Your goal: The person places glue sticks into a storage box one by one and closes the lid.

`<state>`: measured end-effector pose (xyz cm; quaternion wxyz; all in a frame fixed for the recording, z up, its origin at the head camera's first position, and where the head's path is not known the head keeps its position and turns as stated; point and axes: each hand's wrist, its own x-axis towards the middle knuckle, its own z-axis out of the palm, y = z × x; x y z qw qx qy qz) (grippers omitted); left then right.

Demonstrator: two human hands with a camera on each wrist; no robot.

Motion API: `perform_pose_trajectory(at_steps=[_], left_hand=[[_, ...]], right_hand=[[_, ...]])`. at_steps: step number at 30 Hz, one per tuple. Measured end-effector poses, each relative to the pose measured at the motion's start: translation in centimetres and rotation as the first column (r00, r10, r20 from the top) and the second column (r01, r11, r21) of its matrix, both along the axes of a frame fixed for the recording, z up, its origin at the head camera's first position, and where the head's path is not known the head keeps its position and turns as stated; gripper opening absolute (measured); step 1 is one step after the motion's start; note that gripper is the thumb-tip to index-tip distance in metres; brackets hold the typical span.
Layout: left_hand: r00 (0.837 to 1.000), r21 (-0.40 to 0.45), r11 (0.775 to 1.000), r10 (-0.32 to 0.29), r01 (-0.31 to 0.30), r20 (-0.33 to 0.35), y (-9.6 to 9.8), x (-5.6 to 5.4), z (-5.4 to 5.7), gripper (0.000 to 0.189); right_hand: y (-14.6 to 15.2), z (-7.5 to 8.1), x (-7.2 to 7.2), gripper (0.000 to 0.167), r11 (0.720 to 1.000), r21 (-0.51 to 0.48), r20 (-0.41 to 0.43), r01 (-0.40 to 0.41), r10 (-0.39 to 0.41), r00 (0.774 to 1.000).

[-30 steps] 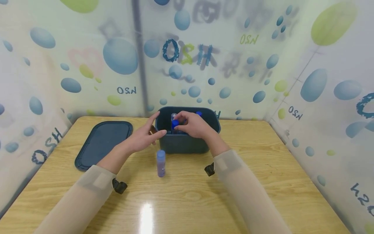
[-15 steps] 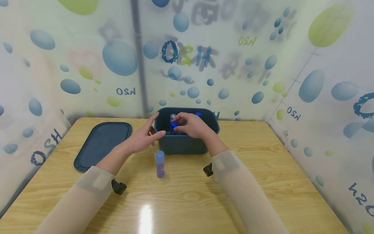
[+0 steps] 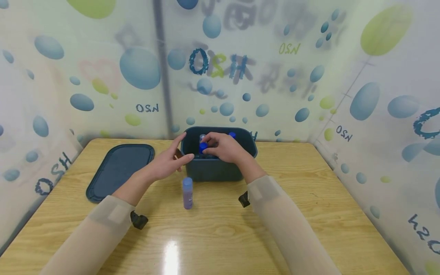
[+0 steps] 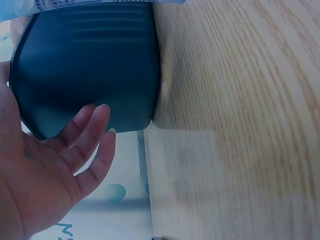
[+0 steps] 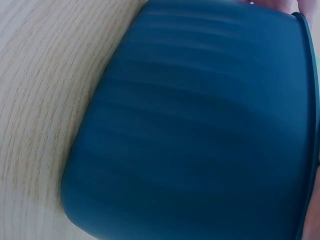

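A dark blue-green bin (image 3: pixel 214 170) stands near the back of the table. Reaching into it from the right, my right hand (image 3: pixel 225 148) pinches the blue cap (image 3: pixel 203 146) of a bottle whose body is mostly hidden by the bin's front wall. My left hand (image 3: pixel 166 163) rests at the bin's left end, fingers spread, index finger and thumb at the rim. In the left wrist view, the other fingers (image 4: pixel 85 145) curve loosely beside the outer wall. A purple bottle (image 3: pixel 187 195) with a light blue cap stands upright in front of the bin.
Inside the bin are a clear-topped bottle (image 3: pixel 202 136) and another blue cap (image 3: pixel 232 135). A dark flat lid (image 3: pixel 120 172) lies on the table (image 3: pixel 220 236) to the left. A patterned wall (image 3: pixel 213 95) rises behind the bin.
The head view has shifted slightly. Both hands keep their places at the bin, and the blue cap in my right hand sits marginally lower.
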<state>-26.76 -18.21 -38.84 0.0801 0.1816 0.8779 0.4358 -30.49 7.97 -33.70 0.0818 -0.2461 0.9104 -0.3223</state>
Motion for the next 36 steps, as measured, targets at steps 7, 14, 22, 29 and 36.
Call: perform_pose_trajectory(at_steps=[7,14,22,29,36], left_hand=[[1.000,-0.008,1.000,0.003,-0.003,-0.004,0.05,0.04,-0.01,0.094],[1.000,-0.015,1.000,0.009,-0.009,-0.007,0.04,0.15,0.02,0.093],[1.000,-0.028,1.000,0.011,-0.011,-0.007,0.06,0.16,0.12,0.094],[1.000,-0.023,1.000,0.008,-0.008,-0.005,0.06,0.17,0.18,0.093],[1.000,-0.018,1.000,0.008,-0.008,-0.002,0.08,0.11,0.11,0.093]], right_hand=[[-0.01,-0.12,-0.06,0.029,1.000,0.008,0.003,0.007,-0.007,1.000],[-0.12,0.01,0.00,0.031,1.000,0.021,-0.008,0.018,-0.018,1.000],[-0.09,0.12,-0.05,0.036,0.999,0.036,0.020,0.031,-0.031,0.999],[0.05,0.06,-0.02,0.040,1.000,-0.004,0.011,0.030,-0.030,0.999],[0.28,0.03,0.18,0.043,0.998,-0.058,-0.045,0.032,-0.035,0.998]])
